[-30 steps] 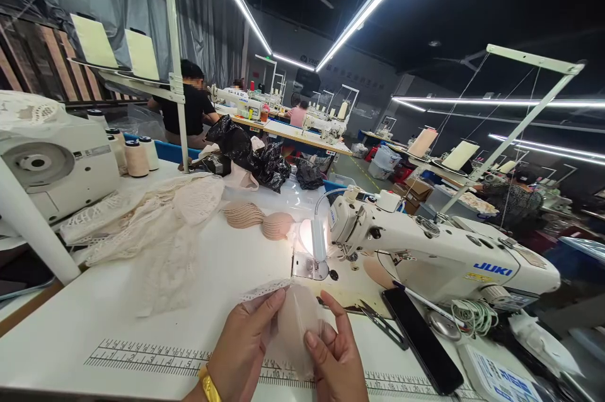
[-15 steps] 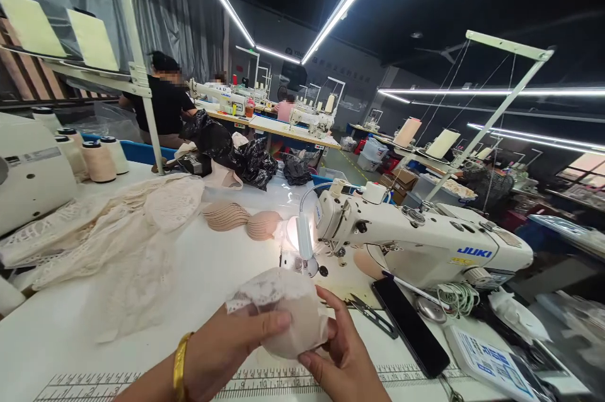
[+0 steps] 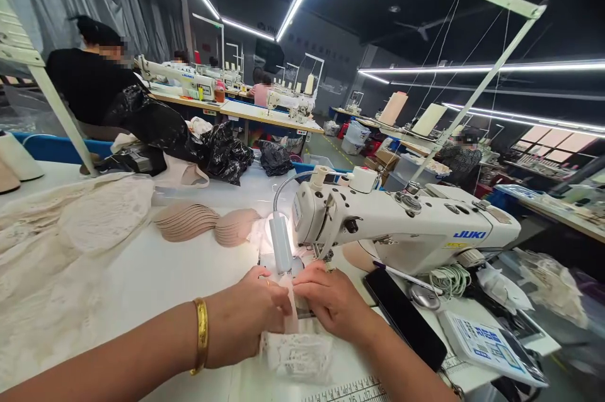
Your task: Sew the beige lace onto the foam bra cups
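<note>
A pale beige bra cup with white lace [image 3: 297, 358] is at the front of the white sewing machine [image 3: 387, 219], its lace end hanging toward me. My left hand [image 3: 248, 317], with a gold bangle [image 3: 201, 334] on the wrist, has its fingers closed on the cup's left side. My right hand [image 3: 333, 298] grips the other side close to the needle area, fingertips together. The lit lamp [image 3: 280, 243] hangs just above my fingertips. My hands and the lamp hide the needle and presser foot, so whether the cup lies under the foot I cannot tell.
Beige cup pads [image 3: 186, 221] lie stacked left of the machine, beside spread lace fabric [image 3: 101, 213]. A black phone [image 3: 406, 320], a pen [image 3: 406, 279] and a white-and-blue box [image 3: 491, 345] lie at the right. A printed ruler [image 3: 354, 391] runs along the front edge. A co-worker [image 3: 94, 80] sits beyond.
Both hands have moved forward to the machine's needle area with the cup, which is now turned and lower in front. The view has shifted right and closer to the machine.
</note>
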### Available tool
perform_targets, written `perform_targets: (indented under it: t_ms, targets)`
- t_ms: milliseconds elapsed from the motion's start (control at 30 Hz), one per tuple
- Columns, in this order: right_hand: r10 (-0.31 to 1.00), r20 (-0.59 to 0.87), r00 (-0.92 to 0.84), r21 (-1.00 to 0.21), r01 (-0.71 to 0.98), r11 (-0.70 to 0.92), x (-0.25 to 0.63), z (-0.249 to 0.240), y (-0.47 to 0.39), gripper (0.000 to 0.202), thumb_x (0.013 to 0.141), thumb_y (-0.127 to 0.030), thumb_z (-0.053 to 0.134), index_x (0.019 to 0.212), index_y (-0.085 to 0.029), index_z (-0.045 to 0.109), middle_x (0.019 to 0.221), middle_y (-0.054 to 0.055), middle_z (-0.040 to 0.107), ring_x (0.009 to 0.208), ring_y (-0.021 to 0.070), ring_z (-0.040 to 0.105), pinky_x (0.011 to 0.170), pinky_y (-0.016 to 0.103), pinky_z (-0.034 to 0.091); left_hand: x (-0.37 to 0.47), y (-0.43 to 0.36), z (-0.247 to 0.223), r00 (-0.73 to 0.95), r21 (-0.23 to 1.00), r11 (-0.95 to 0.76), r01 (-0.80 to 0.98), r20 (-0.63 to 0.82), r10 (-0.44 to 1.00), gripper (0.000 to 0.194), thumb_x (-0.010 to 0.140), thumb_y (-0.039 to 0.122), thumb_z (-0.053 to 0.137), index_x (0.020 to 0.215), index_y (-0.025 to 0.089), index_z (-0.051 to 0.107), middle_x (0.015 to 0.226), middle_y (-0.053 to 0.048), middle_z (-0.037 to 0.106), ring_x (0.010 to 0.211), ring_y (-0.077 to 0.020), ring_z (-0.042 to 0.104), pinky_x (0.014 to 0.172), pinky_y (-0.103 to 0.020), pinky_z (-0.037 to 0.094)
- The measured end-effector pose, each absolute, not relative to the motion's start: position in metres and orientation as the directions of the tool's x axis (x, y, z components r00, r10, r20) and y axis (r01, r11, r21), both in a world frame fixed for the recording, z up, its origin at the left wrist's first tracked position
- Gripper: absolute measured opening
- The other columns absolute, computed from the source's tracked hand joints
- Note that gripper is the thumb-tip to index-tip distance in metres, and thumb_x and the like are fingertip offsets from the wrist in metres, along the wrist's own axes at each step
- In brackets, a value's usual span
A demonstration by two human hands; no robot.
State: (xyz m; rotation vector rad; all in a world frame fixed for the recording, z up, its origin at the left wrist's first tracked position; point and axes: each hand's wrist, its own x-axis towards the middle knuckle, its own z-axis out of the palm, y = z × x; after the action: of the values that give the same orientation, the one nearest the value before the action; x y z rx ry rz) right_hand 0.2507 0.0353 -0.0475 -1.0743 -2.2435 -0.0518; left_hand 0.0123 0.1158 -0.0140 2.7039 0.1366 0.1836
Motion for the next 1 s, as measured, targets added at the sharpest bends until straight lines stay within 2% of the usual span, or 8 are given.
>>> perform_targets:
  t_ms: [167,367,533,633,1000]
  targets:
    - [0.744,0.491,-0.453,-0.279,0.728,0.627,0.251,-0.044,0.032,0.038,0.086,0.002,0.050,0.104,-0.025,0.069,0.101,-0.002,0.079,0.091,0.0196,0.067,0.068,0.030,0.046,0.015,0.111,-0.015,0.972,0.344,-0.928,0.143,0.128,0.197,0.015,0.074,0.005,0.064,0.070,0.020,0.065,0.108,0.001,0.074,0.087,-0.0205,0.067,0.097,-0.048,0.042]
    - [0.805,0.437,-0.401,-0.281,0.789,0.546,0.253,-0.052,0.036,0.046,0.081,0.004,0.052,0.112,-0.026,0.068,0.112,0.001,0.079,0.098,0.0226,0.068,0.085,0.035,0.052,0.018,0.112,-0.020,0.955,0.324,-0.935,0.145,0.202,0.218,0.016,0.074,0.007,0.063,0.070,0.022,0.068,0.105,0.003,0.075,0.082,-0.0192,0.063,0.090,-0.044,0.042]
    - [0.841,0.386,-0.379,-0.252,0.834,0.491,0.253,-0.053,0.035,0.048,0.080,0.006,0.052,0.112,-0.027,0.067,0.112,0.002,0.078,0.095,0.0221,0.070,0.079,0.033,0.053,0.019,0.113,-0.023,0.948,0.292,-0.936,0.196,0.188,0.257,0.021,0.064,0.001,0.064,0.066,0.021,0.067,0.104,0.006,0.075,0.081,-0.0192,0.061,0.084,-0.040,0.043]
    - [0.838,0.390,-0.381,-0.255,0.830,0.496,0.252,-0.054,0.034,0.049,0.080,0.006,0.051,0.114,-0.027,0.066,0.114,0.003,0.078,0.094,0.0215,0.071,0.079,0.033,0.052,0.020,0.112,-0.019,0.950,0.276,-0.935,0.223,0.152,0.272,0.022,0.059,-0.001,0.064,0.063,0.020,0.064,0.102,0.006,0.076,0.079,-0.0188,0.059,0.080,-0.038,0.043]
    - [0.829,0.406,-0.385,-0.238,0.831,0.502,0.254,-0.057,0.035,0.047,0.082,0.003,0.053,0.115,-0.027,0.068,0.121,0.004,0.077,0.099,0.0227,0.070,0.090,0.038,0.054,0.019,0.119,-0.020,0.957,0.297,-0.933,0.206,0.139,0.255,0.020,0.059,-0.002,0.061,0.060,0.018,0.057,0.101,0.005,0.075,0.074,-0.0168,0.057,0.080,-0.038,0.039]
